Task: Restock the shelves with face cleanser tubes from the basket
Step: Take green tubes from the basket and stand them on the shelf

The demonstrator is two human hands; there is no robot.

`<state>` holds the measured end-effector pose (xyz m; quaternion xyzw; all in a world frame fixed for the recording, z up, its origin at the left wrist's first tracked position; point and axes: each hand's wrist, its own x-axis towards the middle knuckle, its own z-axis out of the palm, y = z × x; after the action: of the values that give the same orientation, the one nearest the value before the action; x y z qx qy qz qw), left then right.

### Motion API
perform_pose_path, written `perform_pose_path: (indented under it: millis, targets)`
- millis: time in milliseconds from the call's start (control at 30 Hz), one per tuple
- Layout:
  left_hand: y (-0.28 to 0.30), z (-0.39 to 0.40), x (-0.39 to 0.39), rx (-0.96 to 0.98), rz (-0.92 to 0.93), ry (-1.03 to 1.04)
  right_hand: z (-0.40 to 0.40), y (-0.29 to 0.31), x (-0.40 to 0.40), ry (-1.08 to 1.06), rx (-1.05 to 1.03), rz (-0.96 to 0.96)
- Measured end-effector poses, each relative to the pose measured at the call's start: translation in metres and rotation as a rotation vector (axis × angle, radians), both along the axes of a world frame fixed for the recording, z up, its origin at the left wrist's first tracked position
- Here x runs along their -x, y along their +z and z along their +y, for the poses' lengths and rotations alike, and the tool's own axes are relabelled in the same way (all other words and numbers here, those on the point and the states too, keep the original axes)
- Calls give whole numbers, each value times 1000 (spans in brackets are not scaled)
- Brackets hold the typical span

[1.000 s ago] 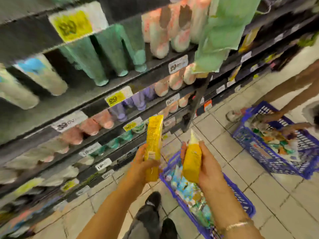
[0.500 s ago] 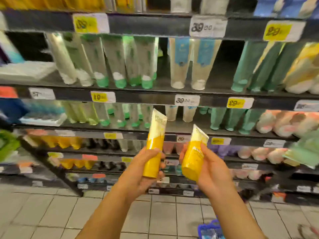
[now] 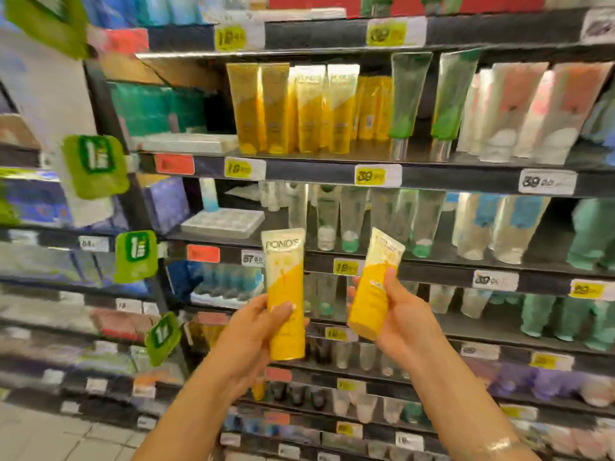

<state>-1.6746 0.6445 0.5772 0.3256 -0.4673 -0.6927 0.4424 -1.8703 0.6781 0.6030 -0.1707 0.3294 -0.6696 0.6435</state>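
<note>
Yellow tubes, both upright: our left hand (image 3: 253, 331) grips one (image 3: 285, 294), our right hand (image 3: 399, 314) another (image 3: 374, 287), fingers curled round each. Matching yellow row (image 3: 293, 108) stands well above them, slightly left; left hand seems nearer.

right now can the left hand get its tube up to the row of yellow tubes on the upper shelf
Probably yes: the left hand holds its yellow tube upright below the yellow tubes, with open air between and a gap beside them.

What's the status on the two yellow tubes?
Left hand grips upright tube. Right hand grips tilted tube. Neither shelved. Matching yellow row above, path unobstructed.
</note>
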Motion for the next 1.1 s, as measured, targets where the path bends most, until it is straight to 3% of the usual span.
perform_pose_path:
  millis: [267, 767, 1100]
  targets:
    - [49, -58, -51, 144, -130, -43, -39, 33, -37, -44, 125, 164]
    - [196, -183, 36, 510, -273, 16, -175, 159, 34, -158, 394, 469]
    - [195, -235, 75, 573, -282, 14, -233, 161, 49, -285, 549, 760]
